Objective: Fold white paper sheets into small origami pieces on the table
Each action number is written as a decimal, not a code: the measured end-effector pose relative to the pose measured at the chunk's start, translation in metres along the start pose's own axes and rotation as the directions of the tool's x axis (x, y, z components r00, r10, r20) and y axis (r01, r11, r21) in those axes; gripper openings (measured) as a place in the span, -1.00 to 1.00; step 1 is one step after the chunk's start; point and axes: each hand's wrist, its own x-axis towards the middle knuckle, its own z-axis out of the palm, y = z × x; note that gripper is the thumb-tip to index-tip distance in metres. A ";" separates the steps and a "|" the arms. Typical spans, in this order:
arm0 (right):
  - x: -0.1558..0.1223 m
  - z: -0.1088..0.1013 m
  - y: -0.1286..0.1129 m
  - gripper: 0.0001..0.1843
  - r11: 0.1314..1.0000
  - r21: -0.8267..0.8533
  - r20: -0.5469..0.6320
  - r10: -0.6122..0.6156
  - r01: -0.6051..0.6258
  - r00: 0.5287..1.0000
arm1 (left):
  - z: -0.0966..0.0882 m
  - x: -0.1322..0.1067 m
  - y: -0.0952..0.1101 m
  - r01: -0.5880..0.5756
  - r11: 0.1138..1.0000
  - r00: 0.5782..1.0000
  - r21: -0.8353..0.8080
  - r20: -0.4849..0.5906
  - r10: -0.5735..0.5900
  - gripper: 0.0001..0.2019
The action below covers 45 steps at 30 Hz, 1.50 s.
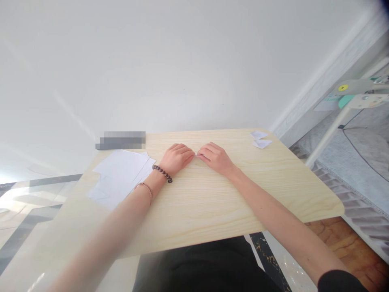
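My left hand (178, 158), with a dark bead bracelet and a thin bangle on its wrist, is closed in a pinch over the middle of the table. My right hand (215, 157) pinches just beside it, the fingertips of both nearly meeting. Between them shows a sliver of white paper (196, 154), most of it covered by my fingers, so its shape cannot be made out. Left of my left wrist lie several loose white paper sheets (118, 172), overlapping. Two small folded paper pieces (262, 143) rest at the far right of the table.
The pale wooden table (194, 215) stands against a white wall (188, 65). At its back left corner is a blurred-out dark object (121, 140). A white metal frame (331, 129) with a grey and green joint rises beyond the right edge.
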 end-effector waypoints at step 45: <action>-0.007 0.006 0.010 -0.70 0.614 0.555 0.197 0.559 -0.562 0.805 | -0.004 0.002 0.003 0.228 0.969 0.962 -0.092 -0.129 -0.239 -0.82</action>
